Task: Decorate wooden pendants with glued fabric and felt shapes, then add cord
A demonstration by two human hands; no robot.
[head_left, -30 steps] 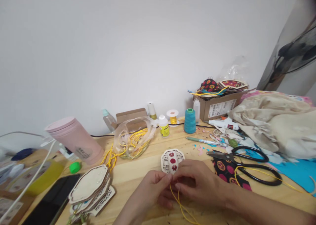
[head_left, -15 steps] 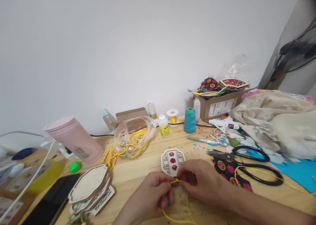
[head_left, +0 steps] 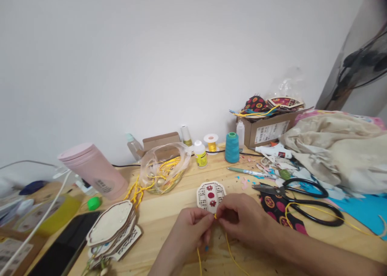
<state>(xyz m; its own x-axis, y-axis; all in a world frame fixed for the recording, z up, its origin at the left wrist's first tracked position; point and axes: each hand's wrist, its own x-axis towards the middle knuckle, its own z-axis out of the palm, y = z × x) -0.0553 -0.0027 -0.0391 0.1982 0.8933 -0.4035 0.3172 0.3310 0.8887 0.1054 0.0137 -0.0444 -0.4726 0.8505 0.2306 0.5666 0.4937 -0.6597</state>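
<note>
A wooden fretwork ornament (head_left: 204, 197) with red motifs on a pale middle strip lies flat on the table. At its near edge, my left hand (head_left: 193, 229) and my right hand (head_left: 238, 215) meet with fingertips almost touching. Both are closed in a pinch on a yellow cord (head_left: 230, 251), at what looks like a small knot or loop beside the ornament. Two strands of the cord hang down toward the table's front edge. My fingers partly hide the knot and the ornament's lower rim.
Black-handled scissors (head_left: 317, 205) lie on patterned fabric (head_left: 270, 203) at right. Stacked wooden pieces (head_left: 110, 225), a phone (head_left: 65, 243) and a pink tumbler (head_left: 95, 171) are at left. Behind stand a glue bottle (head_left: 200, 155), teal thread cone (head_left: 232, 149) and bag of yellow cords (head_left: 166, 169).
My hands have drawn the yellow cord in tighter, and the small loop between my fingertips has shrunk. The hanging strands have shifted. The view has moved slightly.
</note>
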